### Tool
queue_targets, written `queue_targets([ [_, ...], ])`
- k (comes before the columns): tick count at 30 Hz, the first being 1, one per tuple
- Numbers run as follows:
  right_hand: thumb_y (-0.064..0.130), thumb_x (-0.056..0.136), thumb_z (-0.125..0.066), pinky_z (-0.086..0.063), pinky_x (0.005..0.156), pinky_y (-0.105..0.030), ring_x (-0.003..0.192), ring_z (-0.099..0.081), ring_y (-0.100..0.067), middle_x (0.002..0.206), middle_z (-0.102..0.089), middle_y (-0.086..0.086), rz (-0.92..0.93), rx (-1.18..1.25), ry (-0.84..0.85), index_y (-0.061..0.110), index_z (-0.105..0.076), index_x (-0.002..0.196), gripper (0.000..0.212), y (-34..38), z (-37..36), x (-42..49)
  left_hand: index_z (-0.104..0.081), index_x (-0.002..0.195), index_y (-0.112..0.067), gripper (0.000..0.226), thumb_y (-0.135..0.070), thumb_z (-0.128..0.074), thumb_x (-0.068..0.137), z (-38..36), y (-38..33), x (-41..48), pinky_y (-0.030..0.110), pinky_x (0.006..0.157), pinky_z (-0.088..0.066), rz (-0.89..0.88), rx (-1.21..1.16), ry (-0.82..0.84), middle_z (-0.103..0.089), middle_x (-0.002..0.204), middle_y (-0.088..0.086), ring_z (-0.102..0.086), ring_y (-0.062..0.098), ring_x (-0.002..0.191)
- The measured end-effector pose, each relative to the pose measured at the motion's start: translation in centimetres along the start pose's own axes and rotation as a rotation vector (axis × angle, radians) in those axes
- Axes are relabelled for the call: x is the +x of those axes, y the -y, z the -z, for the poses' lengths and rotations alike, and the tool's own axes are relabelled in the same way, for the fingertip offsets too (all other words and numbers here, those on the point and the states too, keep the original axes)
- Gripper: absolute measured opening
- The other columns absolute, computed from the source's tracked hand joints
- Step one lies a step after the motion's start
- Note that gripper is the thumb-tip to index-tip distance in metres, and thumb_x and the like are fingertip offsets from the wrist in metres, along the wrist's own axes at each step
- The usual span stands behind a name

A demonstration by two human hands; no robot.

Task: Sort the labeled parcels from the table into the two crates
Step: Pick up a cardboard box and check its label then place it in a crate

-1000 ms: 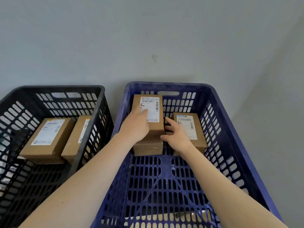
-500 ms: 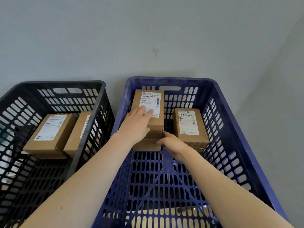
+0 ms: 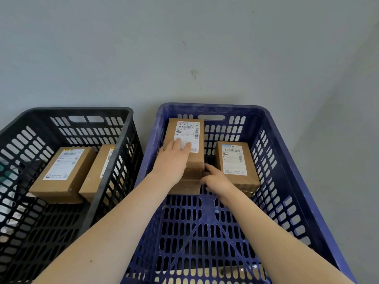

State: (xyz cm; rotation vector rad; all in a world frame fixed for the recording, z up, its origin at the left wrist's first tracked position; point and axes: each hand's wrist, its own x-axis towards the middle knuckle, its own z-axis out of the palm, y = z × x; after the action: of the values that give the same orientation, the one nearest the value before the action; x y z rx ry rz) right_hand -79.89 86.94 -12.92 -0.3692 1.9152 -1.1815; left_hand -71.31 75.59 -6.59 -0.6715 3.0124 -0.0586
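In the blue crate (image 3: pixel 291 181) on the right, a brown labeled parcel (image 3: pixel 190 132) lies on top of another parcel (image 3: pixel 184 188) at the back left. My left hand (image 3: pixel 174 160) lies flat on the top parcel, its straight fingers reaching onto the white label. My right hand (image 3: pixel 215 179) touches the right side of this stack at its near corner, fingers pointing into the gap. A second labeled parcel (image 3: pixel 235 160) lies just right of that gap. The black crate (image 3: pixel 114 181) on the left holds two labeled parcels (image 3: pixel 61 171) (image 3: pixel 96 175) side by side.
Both crates stand against a grey wall (image 3: pixel 184 48), which turns a corner at the right. The near half of the blue crate's slotted floor (image 3: pixel 194 232) is bare. The black crate's near floor is bare too.
My right hand has slid back along the stack's right side to its near corner. My left hand stays flat on the top parcel. The view has shifted slightly.
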Motion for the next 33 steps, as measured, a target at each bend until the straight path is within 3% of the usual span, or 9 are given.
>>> queue_targets([
  [5,-0.004,0.091,-0.042,-0.044,0.085,-0.028,0.113,-0.051,-0.021,0.14,-0.048,-0.008,0.113,-0.038,-0.168,0.018,-0.037,0.146,0.059,1.7,0.7,-1.4,-0.009,0.152,-0.017,0.075,-0.018,-0.055,0.094,0.4,0.1,-0.1,0.041,0.116,-0.023,-0.007,-0.025,0.03,-0.009,0.157,0.015,-0.014,0.029,0.144],
  [11,-0.004,0.091,-0.043,-0.037,0.081,-0.023,0.109,-0.047,-0.014,0.135,-0.051,-0.005,0.263,-0.092,-0.236,0.02,-0.05,0.135,0.05,4.1,1.8,-4.1,-0.008,0.153,-0.017,0.079,-0.017,-0.057,0.091,2.3,0.4,-0.6,0.036,0.117,-0.02,0.004,-0.281,0.108,-0.01,0.16,0.009,-0.017,0.025,0.144],
  [15,-0.001,0.092,-0.046,-0.037,0.084,-0.02,0.102,-0.046,-0.006,0.129,-0.057,-0.002,0.395,-0.12,-0.268,0.018,-0.057,0.127,0.041,5.7,2.2,-5.7,-0.022,0.151,-0.017,0.069,-0.023,-0.056,0.091,4.0,0.6,-1.5,0.038,0.112,-0.028,-0.018,-0.323,-0.048,-0.027,0.155,0.004,-0.03,0.021,0.139],
  [19,0.001,0.091,-0.048,-0.04,0.075,-0.015,0.108,-0.049,-0.005,0.115,-0.058,0.007,0.5,-0.117,-0.267,0.023,-0.062,0.118,0.037,6.9,2.0,-6.9,-0.037,0.145,-0.02,0.057,-0.023,-0.057,0.092,6.3,1.0,-3.6,0.035,0.109,-0.03,0.014,-0.337,-0.234,-0.038,0.148,0.0,-0.037,0.018,0.133],
  [24,0.0,0.088,-0.05,-0.044,0.087,-0.021,0.109,-0.053,-0.005,0.114,-0.061,0.011,0.634,-0.1,-0.207,0.03,-0.064,0.101,0.036,8.4,0.0,-8.2,-0.048,0.138,-0.022,0.047,-0.025,-0.058,0.092,7.5,2.4,-6.5,0.028,0.104,-0.029,0.089,-0.352,-0.36,-0.046,0.142,-0.003,-0.042,0.015,0.128],
  [28,0.0,0.088,-0.05,-0.04,0.07,-0.002,0.094,-0.054,0.002,0.098,-0.06,0.017,0.724,-0.112,-0.153,0.026,-0.067,0.099,0.033,9.7,-2.0,-9.4,-0.052,0.134,-0.022,0.042,-0.024,-0.058,0.092,7.8,4.0,-8.8,0.03,0.104,-0.032,0.147,-0.324,-0.404,-0.051,0.137,-0.004,-0.045,0.016,0.125],
  [30,-0.002,0.087,-0.049,-0.043,0.066,-0.008,0.092,-0.058,-0.008,0.097,-0.062,0.011,0.748,-0.103,-0.123,0.027,-0.066,0.097,0.035,10.1,-3.3,-9.9,-0.054,0.133,-0.022,0.041,-0.025,-0.058,0.092,7.9,4.9,-9.9,0.031,0.105,-0.033,0.17,-0.31,-0.421,-0.052,0.136,-0.004,-0.046,0.016,0.125],
  [33,-0.003,0.086,-0.05,-0.046,0.077,-0.02,0.099,-0.057,-0.012,0.102,-0.064,0.003,0.782,-0.13,-0.074,0.025,-0.067,0.097,0.034,10.5,-5.6,-10.6,-0.054,0.131,-0.024,0.039,-0.027,-0.058,0.092,8.0,6.7,-11.6,0.028,0.103,-0.032,0.22,-0.309,-0.458,-0.052,0.135,-0.006,-0.046,0.015,0.124],
])
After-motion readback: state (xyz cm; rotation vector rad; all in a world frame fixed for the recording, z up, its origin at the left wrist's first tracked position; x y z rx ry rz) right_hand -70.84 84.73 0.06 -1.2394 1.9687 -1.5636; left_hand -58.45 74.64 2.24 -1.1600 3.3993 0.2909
